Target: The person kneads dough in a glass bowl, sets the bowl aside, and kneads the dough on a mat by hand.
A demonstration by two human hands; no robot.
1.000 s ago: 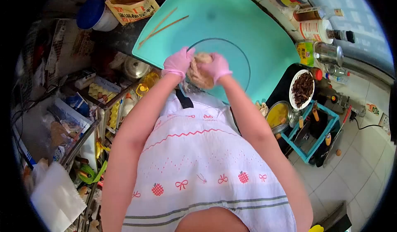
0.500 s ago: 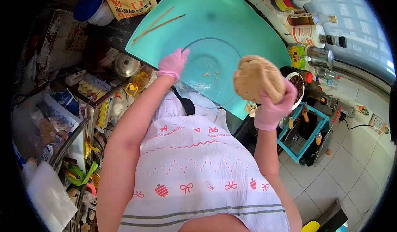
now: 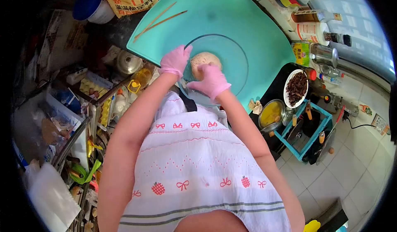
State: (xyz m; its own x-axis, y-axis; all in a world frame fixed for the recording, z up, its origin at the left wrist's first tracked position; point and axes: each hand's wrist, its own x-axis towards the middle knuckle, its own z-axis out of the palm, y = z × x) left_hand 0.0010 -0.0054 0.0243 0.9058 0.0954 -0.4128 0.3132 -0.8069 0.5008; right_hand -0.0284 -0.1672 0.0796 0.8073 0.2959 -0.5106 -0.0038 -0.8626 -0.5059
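- The glass bowl is pinched at its rim by the left hand — likely for steadiness.
- Dough is touched by the right hand, thumb spread from fingers.

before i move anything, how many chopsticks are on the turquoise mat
2. The upper chopstick and the lower chopstick lie beyond and left of the glass bowl on the turquoise mat, forming a narrow V.

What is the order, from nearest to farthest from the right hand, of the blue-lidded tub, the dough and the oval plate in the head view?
1. Dough: touched by the right hand.
2. Oval plate: off to the right.
3. Blue-lidded tub: far upper left.
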